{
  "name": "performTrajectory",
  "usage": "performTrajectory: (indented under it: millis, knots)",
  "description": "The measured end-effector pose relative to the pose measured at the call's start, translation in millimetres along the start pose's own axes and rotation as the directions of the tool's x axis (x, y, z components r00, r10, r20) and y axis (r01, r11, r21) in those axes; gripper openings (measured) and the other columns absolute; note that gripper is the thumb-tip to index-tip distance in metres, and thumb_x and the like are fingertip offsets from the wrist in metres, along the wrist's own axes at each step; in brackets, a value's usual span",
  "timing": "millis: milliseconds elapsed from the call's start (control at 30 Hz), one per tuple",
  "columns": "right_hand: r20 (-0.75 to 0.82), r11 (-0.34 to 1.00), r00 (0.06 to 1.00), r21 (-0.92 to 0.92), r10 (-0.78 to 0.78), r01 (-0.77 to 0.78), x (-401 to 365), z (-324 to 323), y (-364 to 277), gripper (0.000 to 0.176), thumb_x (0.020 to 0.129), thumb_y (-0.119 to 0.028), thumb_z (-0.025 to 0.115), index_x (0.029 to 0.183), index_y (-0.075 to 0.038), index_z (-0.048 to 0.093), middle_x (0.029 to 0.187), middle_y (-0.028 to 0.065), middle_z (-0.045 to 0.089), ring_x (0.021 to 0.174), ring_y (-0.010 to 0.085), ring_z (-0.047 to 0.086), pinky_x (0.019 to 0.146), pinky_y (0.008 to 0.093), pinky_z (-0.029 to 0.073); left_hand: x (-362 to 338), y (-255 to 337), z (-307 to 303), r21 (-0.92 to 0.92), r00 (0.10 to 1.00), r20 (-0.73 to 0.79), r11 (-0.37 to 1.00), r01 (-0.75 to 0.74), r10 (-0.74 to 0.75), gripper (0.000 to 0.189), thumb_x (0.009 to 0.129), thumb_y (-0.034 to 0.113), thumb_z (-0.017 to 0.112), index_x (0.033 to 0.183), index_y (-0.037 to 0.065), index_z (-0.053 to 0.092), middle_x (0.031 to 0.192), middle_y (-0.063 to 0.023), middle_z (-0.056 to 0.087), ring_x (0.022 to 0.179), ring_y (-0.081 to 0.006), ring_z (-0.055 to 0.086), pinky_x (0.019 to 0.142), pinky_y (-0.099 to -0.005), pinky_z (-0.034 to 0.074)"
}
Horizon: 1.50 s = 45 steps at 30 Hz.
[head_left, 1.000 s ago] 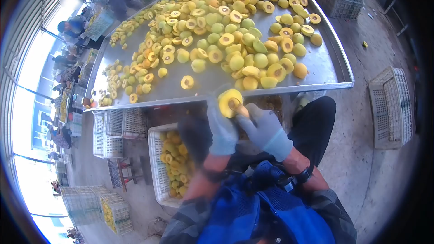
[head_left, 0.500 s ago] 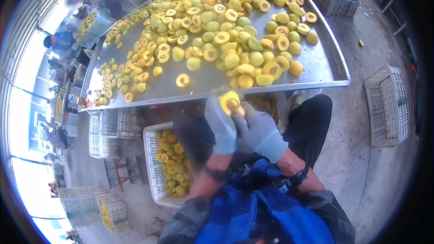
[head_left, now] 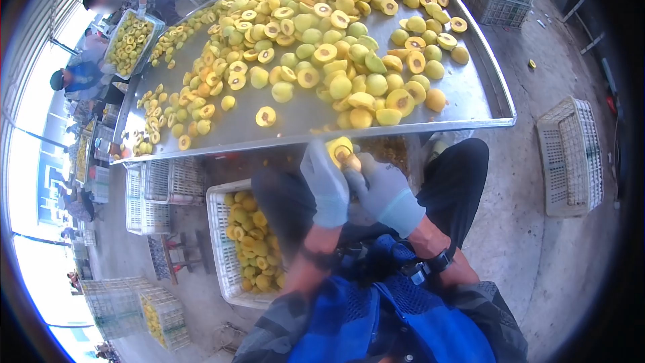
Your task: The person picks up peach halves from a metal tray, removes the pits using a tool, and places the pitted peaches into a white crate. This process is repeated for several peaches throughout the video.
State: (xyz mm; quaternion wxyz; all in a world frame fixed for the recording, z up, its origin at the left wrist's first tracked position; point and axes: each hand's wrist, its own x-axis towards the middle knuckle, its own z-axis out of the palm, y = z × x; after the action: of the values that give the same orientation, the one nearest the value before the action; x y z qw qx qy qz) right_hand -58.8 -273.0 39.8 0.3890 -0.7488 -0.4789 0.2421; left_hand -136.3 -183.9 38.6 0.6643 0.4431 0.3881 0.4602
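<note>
Gloved in pale grey, my left hand is closed around a yellow peach half, its cut face toward me, just below the table's near edge. My right hand, in a matching glove, is closed beside it, thumb close to the fruit. From its fingers a small tool with a brownish end meets the peach's centre, where a thin dark curve shows. The fingers hide most of this tool. Beyond my hands, many halved peaches lie heaped on the metal table.
A white crate of peach halves stands by my left leg. Other crates sit farther left, and a white crate rests on the floor at right. At upper left, a person in patterned clothing holds a peach-filled crate by the table's corner.
The person at upper left has leaned in, and the peach-filled crate there is now tilted at the table's corner. My hands keep nearly the same pose on the peach; the view has shifted slightly.
</note>
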Motion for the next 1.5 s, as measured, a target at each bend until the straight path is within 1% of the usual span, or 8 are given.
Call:
performTrajectory:
  millis: [500, 700, 900, 1000, 1100, 1167, 1200, 1500]
  knots:
    - [0.039, 0.996, 0.996, 0.028, 0.078, -0.079, 4, 15, 10, 0.046, 0.107, -0.044, 0.045, 0.105, 0.000, 0.058, 0.086, 0.0307, 0.069, 0.086, 0.0501, 0.067, 0.078, 0.0574, 0.052, 9, 1, -1, 0.065, 0.998, 0.054, 0.997, -0.034, 0.030, 0.035, 0.107, 0.022, 0.045, 0.099, -0.005, 0.066, 0.081, -0.0124, 0.068, 0.064, -0.0156, 0.063, 0.057, -0.0280, 0.050]
    - [0.040, 0.960, 0.998, 0.274, 0.039, -0.048, 4, 16, 4, 0.042, 0.107, -0.038, 0.048, 0.117, 0.000, 0.062, 0.093, 0.0320, 0.069, 0.091, 0.0506, 0.066, 0.079, 0.0562, 0.051, 16, -5, -13, 0.172, 0.978, 0.128, 0.967, -0.188, 0.168, 0.035, 0.107, 0.021, 0.045, 0.102, -0.006, 0.067, 0.086, -0.0119, 0.069, 0.069, -0.0168, 0.065, 0.062, -0.0298, 0.052]
    - [0.131, 0.905, 0.991, 0.423, -0.029, -0.029, 8, 16, 16, 0.045, 0.108, -0.040, 0.049, 0.111, 0.002, 0.065, 0.079, 0.0184, 0.071, 0.071, 0.0323, 0.069, 0.069, 0.0425, 0.054, 34, -16, -38, 0.378, 0.922, 0.337, 0.869, -0.318, 0.191, 0.044, 0.110, 0.030, 0.044, 0.107, -0.006, 0.069, 0.096, -0.0115, 0.070, 0.081, -0.0166, 0.068, 0.074, -0.0284, 0.056]
    - [0.449, 0.639, 0.885, 0.646, 0.123, -0.417, 12, -3, 6, 0.049, 0.109, -0.044, 0.049, 0.098, 0.000, 0.067, 0.070, 0.0027, 0.062, 0.059, 0.0126, 0.056, 0.057, 0.0284, 0.046, 39, -11, -33, 0.329, 0.927, 0.343, 0.905, -0.269, 0.151, 0.044, 0.110, 0.033, 0.046, 0.110, -0.005, 0.069, 0.096, -0.0112, 0.070, 0.084, -0.0160, 0.068, 0.076, -0.0285, 0.056]
    - [0.535, 0.481, 0.833, 0.697, 0.145, -0.532, 12, -28, -9, 0.050, 0.110, -0.045, 0.048, 0.089, -0.004, 0.068, 0.069, -0.0054, 0.054, 0.057, 0.0031, 0.047, 0.051, 0.0219, 0.037, 35, 1, -20, 0.211, 0.905, 0.326, 0.913, -0.350, 0.272, 0.043, 0.110, 0.034, 0.047, 0.112, -0.004, 0.068, 0.097, -0.0106, 0.070, 0.085, -0.0145, 0.067, 0.076, -0.0274, 0.055]
    - [0.494, 0.501, 0.862, 0.720, 0.114, -0.480, 12, -21, 0, 0.049, 0.110, -0.045, 0.048, 0.089, -0.005, 0.068, 0.068, -0.0054, 0.053, 0.055, 0.0028, 0.044, 0.050, 0.0214, 0.035, 27, -14, -11, 0.097, 0.872, 0.225, 0.881, -0.463, 0.434, 0.042, 0.110, 0.034, 0.048, 0.113, -0.003, 0.068, 0.097, -0.0101, 0.070, 0.084, -0.0128, 0.066, 0.074, -0.0255, 0.055]
    - [0.478, 0.515, 0.873, 0.728, 0.093, -0.453, 11, -17, 3, 0.048, 0.110, -0.044, 0.048, 0.090, -0.006, 0.068, 0.067, -0.0054, 0.053, 0.055, 0.0027, 0.043, 0.049, 0.0211, 0.035, 11, -1, -3, 0.058, 0.953, 0.175, 0.963, -0.263, 0.249, 0.042, 0.109, 0.031, 0.046, 0.108, -0.003, 0.070, 0.091, -0.0083, 0.069, 0.078, -0.0114, 0.065, 0.071, -0.0232, 0.053]
    - [0.490, 0.574, 0.867, 0.684, 0.096, -0.450, 7, -20, -4, 0.042, 0.109, -0.046, 0.046, 0.094, -0.010, 0.061, 0.065, -0.0045, 0.049, 0.043, 0.0051, 0.038, 0.038, 0.0235, 0.029, 21, 13, 5, 0.267, 0.977, 0.152, 0.946, -0.185, 0.148, 0.045, 0.106, 0.025, 0.044, 0.093, -0.006, 0.073, 0.078, -0.0079, 0.072, 0.063, -0.0136, 0.063, 0.060, -0.0267, 0.051]
